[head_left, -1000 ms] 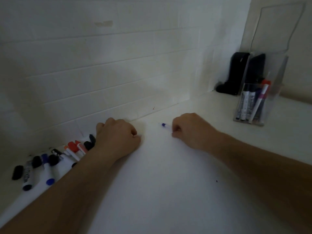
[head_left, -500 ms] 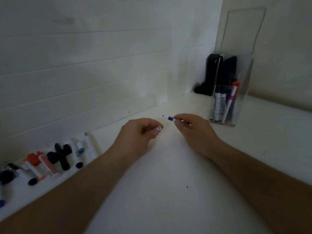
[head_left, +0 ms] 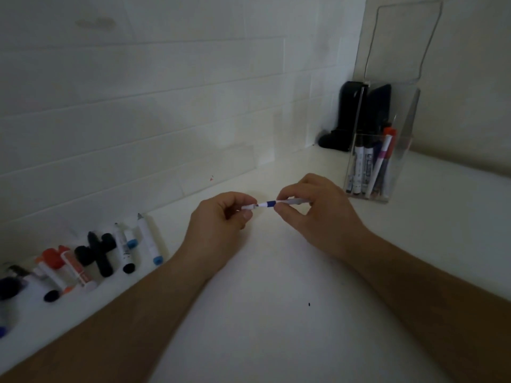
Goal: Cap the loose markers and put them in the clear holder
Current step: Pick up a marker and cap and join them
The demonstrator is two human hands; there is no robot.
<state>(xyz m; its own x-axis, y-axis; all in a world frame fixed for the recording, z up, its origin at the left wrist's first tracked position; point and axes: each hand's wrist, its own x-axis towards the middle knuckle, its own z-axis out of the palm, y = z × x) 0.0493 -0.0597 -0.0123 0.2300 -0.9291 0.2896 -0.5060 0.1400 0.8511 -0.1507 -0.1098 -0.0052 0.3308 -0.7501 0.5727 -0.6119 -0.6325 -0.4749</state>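
A thin white marker (head_left: 272, 203) with a blue band near its tip was held level above the white table (head_left: 276, 313), to the left of the clear holder (head_left: 373, 167). The right hand (head_left: 318, 214) pinched its barrel between thumb and fingers. The left hand (head_left: 221, 225) pinched a small white cap (head_left: 249, 207) just at the marker's tip; whether cap and tip touched could not be told. The clear holder stood upright with a tall back panel and contained about five markers on end, one with a red cap; the exact count was unclear in the dim light. Far left of the holder, along the foot of the white wall (head_left: 166, 92), lay a row of loose markers (head_left: 110, 252) and caps: black, red, orange and light blue pieces, too crowded to count.
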